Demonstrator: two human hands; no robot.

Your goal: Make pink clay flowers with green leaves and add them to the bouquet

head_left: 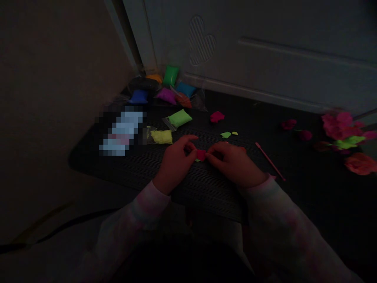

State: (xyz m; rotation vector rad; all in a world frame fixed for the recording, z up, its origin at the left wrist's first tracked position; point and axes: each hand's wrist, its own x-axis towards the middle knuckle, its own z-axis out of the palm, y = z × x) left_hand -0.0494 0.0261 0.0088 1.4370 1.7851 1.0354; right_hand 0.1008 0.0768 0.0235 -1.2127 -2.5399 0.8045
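Between my two hands is a small flat piece of pink modelling clay [201, 155], with a bit of green clay [198, 160] showing at its lower left. My left hand [176, 161] pinches the left edge of the pink piece, its index finger stretched out above. On the other side, my right hand [232, 162] holds the right edge between thumb and fingertips. Both hands are low over the dark table. Something red, mostly hidden, peeks out behind my right hand.
A pink stick tool [270, 161] lies to the right. Beyond my hands are a pink clay lump [217, 116], green scraps [226, 135], a yellow clay bag [161, 136] and a light green one [180, 119]. Several coloured bags [167, 95] sit farther back; clay flowers [338, 125] stand far right.
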